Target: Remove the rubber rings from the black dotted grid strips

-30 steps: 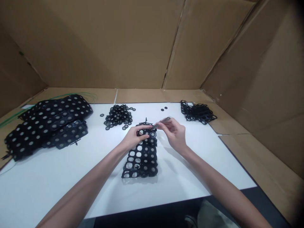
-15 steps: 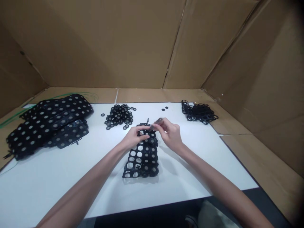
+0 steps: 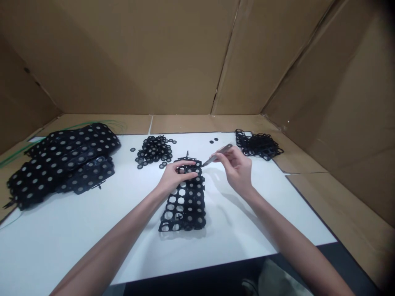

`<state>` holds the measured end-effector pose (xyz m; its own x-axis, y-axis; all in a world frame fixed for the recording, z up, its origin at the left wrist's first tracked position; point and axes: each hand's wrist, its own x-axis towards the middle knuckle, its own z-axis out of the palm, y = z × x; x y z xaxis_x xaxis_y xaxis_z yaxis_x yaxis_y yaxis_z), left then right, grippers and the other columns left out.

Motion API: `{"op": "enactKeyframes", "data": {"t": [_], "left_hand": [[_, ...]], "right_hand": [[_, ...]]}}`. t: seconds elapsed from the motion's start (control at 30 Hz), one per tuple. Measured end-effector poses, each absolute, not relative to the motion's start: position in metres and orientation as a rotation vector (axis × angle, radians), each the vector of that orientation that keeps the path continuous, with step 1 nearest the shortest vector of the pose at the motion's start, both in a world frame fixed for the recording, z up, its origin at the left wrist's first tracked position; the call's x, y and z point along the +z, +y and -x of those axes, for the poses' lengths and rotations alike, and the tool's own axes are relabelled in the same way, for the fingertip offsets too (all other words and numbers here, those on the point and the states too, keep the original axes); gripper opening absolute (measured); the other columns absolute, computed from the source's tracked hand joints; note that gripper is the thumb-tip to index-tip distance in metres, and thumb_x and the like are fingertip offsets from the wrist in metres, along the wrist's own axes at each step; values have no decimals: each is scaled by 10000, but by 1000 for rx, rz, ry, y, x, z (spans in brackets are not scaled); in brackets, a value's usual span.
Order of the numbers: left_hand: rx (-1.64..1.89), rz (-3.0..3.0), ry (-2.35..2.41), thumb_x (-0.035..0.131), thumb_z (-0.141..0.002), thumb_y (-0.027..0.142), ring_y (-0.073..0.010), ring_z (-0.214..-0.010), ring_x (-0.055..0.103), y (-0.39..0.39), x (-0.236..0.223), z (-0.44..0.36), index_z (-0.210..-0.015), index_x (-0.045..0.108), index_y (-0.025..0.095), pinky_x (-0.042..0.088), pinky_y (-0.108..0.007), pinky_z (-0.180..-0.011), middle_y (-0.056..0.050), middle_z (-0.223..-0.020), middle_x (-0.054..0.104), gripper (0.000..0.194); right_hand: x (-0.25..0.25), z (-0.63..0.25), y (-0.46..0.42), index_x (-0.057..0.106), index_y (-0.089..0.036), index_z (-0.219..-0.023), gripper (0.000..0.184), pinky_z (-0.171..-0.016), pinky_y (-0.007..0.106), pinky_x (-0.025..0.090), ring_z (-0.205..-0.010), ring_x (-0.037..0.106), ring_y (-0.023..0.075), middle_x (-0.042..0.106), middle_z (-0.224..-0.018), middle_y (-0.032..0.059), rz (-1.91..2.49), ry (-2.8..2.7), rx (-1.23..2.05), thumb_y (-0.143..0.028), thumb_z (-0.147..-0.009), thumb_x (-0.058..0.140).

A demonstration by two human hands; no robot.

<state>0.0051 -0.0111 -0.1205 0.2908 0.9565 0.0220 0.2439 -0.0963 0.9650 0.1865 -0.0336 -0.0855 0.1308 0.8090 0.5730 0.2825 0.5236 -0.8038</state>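
Left grip (image 3: 174,177): I have it open, finger and thumb spread apart, resting on the far end of the sheet.
Right grip (image 3: 240,169): I pinch a thin grey tool (image 3: 221,153) in it.
Tool tip: It points down and left, at the far right corner of the sheet. I cannot tell if they touch.
Sheet (image 3: 190,201): It is black and lies flat on the white table (image 3: 247,224) in front of me. Its left holes show white, and its right part has grey dots.
Rings (image 3: 154,149): They sit in a heap past my left grip, with a few loose ones around.
Nets (image 3: 259,146): They lie in a black tangle past my right grip.
Discs (image 3: 211,142): Two small dark ones lie between the rings and the nets.
Dotted pile (image 3: 66,156): It is big and black, far to my left.
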Motion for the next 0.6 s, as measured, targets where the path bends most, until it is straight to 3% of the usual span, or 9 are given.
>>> {"op": "enactKeyframes", "data": {"t": [0.2, 0.37, 0.6], "left_hand": [[1027, -1540, 1185, 710, -553, 334, -112, -588, 537, -16, -116, -10, -824, 641, 188, 436, -256, -576, -6, -876, 653, 316], [956, -1567, 1092, 670, -624, 268, -191, -853, 592, -16, -115, -10, -929, 656, 204, 454, -307, -761, -24, -971, 664, 312], [883, -1529, 1020, 614, -692, 284, -225, -1056, 530, -16, -116, -10, -1086, 593, 178, 361, -371, -945, -52, -1132, 601, 409]], "right_hand": [[-90, -180, -39, 528, -183, -752, 91, -649, 291, 552, -656, 610, 120, 610, -759, 12, 980, -1446, 528, -269, -778, 540], [-90, -178, -41, 537, -186, -760, 47, -672, 291, 551, -677, 615, 119, 613, -773, 4, 958, -1496, 514, -226, -784, 531], [-89, -179, -43, 551, -190, -779, 36, -651, 272, 548, -667, 607, 111, 622, -775, 7, 958, -1579, 404, -205, -790, 520]]}}
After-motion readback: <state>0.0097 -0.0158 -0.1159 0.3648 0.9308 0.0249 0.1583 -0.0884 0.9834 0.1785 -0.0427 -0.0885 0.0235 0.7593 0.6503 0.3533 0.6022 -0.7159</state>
